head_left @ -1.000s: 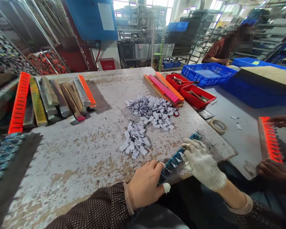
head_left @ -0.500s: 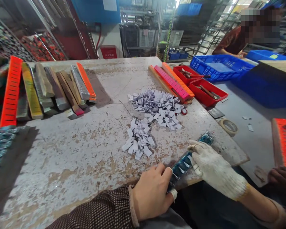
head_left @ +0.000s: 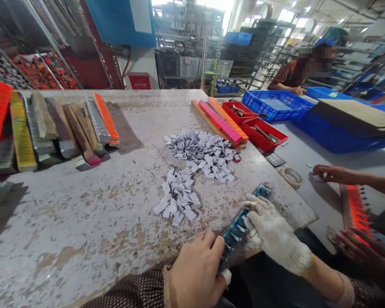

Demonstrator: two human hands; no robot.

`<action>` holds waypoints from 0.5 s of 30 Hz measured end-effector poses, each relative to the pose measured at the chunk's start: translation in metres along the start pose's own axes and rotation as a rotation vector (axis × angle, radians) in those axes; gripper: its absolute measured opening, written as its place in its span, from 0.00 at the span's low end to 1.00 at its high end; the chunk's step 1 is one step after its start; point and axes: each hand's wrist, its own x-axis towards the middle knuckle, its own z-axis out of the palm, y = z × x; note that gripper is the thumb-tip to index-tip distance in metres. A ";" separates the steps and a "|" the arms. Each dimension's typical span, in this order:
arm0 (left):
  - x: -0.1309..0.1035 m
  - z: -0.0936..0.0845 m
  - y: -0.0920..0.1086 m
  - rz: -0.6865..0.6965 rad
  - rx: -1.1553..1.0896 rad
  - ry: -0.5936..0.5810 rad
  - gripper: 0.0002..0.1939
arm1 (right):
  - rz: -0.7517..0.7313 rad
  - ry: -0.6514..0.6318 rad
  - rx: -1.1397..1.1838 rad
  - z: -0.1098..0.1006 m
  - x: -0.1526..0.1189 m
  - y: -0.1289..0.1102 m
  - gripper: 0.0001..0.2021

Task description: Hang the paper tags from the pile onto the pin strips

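A long bar with a glittery blue face lies at a slant by the table's front edge, small white slips sticking up from it. My left hand, bare with white wrapping at the thumb, is closed around the bar's near end. In a white knit glove, my right hand bends its fingers over the bar's middle and touches it beside a white slip; whether a slip is pinched there is hidden. Beyond my hands is a loose pile of small white paper pieces.
Several slotted bars, among them an orange one, line the left side. Pink and orange bars, red trays and a tape roll are at right. A co-worker's hands handle an orange bar; another person sits behind blue crates.
The view has tilted up and shifted right. Both my hands stay on the blue bar in nearly the same place. One of the co-worker's hands has come off the orange bar and reaches out on the table.
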 end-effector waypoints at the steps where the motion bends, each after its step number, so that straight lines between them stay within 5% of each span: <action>1: 0.000 0.001 0.000 0.003 0.007 0.004 0.16 | -0.010 -0.008 0.007 -0.001 0.002 0.000 0.09; 9: -0.001 0.004 -0.002 0.035 0.023 0.030 0.17 | -0.048 -0.209 0.153 -0.008 0.023 0.006 0.09; 15: -0.002 0.003 -0.002 0.084 0.056 0.047 0.18 | -0.076 -0.166 0.148 -0.007 0.021 0.006 0.11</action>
